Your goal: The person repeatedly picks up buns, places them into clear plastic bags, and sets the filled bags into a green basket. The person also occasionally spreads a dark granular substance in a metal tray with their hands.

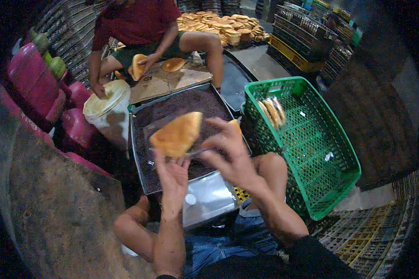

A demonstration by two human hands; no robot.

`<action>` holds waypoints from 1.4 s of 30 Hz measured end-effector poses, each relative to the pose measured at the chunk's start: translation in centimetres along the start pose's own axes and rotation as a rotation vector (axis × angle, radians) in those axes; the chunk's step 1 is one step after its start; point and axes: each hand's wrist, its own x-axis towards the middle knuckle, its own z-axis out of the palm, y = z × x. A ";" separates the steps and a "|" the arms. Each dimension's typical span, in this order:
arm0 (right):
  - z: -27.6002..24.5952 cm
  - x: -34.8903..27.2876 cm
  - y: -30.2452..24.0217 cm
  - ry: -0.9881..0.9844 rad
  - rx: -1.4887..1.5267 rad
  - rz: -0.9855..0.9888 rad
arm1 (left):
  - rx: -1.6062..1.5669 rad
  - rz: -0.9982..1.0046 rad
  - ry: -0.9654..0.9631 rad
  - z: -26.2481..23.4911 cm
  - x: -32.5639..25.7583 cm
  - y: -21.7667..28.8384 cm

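Left hand (172,174) grip clenched on bun (177,135), frame centre, above tray (139,153) of dark filling. Right hand (233,149) pinches thin tool, blurred. Judgement: keep bun over tray, so spill drops inside. Green crate (340,162) right.

A golden-brown, flattish bun (178,135) is held tilted over a metal tray of dark filling (172,111), pinched at its lower edge by the left hand (172,174); the right hand (230,149) touches its right side
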 end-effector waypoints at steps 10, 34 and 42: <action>-7.8 4.4 2.6 -0.354 -0.774 0.168 | 0.612 -0.248 -0.413 8.2 2.6 -2.6; -4.2 5.5 4.9 -0.828 -0.104 -0.052 | 1.691 0.023 -0.524 3.5 0.5 1.5; -2.9 -2.2 1.8 0.082 0.866 0.851 | 0.185 -0.256 -0.103 1.3 0.8 0.2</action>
